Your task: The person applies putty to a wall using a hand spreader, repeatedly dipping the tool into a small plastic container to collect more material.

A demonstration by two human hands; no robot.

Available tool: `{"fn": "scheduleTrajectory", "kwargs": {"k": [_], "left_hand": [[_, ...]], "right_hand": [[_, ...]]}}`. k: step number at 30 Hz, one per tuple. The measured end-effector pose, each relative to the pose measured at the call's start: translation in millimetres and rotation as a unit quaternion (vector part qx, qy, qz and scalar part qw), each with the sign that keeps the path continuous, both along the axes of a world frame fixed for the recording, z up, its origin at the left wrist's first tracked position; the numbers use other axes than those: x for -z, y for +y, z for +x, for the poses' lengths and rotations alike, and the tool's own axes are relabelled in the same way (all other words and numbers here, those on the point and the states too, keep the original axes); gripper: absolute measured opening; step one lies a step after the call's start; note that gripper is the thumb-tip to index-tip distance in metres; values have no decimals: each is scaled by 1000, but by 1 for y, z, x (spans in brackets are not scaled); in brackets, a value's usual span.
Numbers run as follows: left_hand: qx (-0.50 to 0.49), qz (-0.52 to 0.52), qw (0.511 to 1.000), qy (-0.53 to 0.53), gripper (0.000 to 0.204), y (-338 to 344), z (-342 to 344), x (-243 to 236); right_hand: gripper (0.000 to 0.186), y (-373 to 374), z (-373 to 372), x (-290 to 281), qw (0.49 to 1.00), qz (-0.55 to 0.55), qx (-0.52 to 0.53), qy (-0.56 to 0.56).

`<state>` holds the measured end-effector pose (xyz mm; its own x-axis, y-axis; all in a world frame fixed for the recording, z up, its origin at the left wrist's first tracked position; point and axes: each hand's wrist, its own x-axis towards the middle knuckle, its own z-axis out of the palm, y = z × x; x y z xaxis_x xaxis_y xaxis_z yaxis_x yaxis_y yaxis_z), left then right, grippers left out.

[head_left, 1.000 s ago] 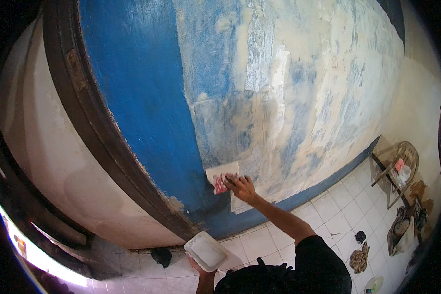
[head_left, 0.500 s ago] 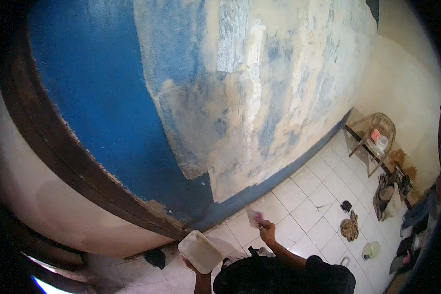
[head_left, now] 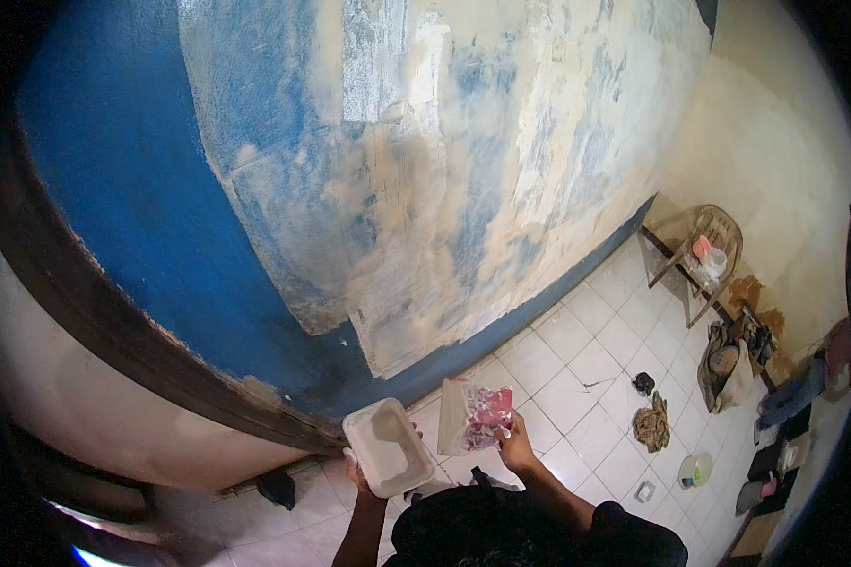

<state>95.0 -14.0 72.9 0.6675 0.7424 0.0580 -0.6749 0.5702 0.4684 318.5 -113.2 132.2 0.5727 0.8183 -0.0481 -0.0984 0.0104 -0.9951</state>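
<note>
I see my left hand [head_left: 356,465] closed on the lower edge of a shallow white tub [head_left: 388,447], which is raised in front of my chest with its open side facing up and greyish paste inside. My right hand [head_left: 517,446] grips a flat trowel [head_left: 473,416] from below; its pale blade is tilted up and a red patch covers the half nearer my hand. Tub and trowel sit just beside each other, not touching, both above the white tile floor [head_left: 577,378]. Ahead rises the wall [head_left: 425,189], its blue paint largely scraped down to cream plaster, with solid blue remaining at the left and in a band along the base. A dark wooden frame [head_left: 113,331] borders the wall at the left. At the far right, well apart from my hands, stand a chair [head_left: 704,250], a pile of rags [head_left: 651,423] and a small bowl [head_left: 695,468].
</note>
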Motion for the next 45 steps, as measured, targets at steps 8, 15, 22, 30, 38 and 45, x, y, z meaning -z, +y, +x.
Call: {"fn": "scheduleTrajectory", "kwargs": {"k": [8,15,22,30,38,45], "left_hand": [[-185,-144,968,85,90,-72,64,59],[-164,-105,979,54,81,-79,107,22],[-150,-166,974,41,74,-73,132,19],[-91,-163,981,59,70,-70,131,-1],[-133,-170,976,12,69,-50,121,9],[-138,-156,978,33,76,-36,113,-25]], "right_hand": [[28,7,48,-37,975,19,-221,-10],[45,14,76,-50,914,-37,-243,-321],[33,12,85,-53,888,-131,-200,-394],[31,19,81,-35,904,-105,-200,-362],[33,42,70,-30,898,-35,-176,-401],[27,57,73,-49,911,-24,-140,-388]]}}
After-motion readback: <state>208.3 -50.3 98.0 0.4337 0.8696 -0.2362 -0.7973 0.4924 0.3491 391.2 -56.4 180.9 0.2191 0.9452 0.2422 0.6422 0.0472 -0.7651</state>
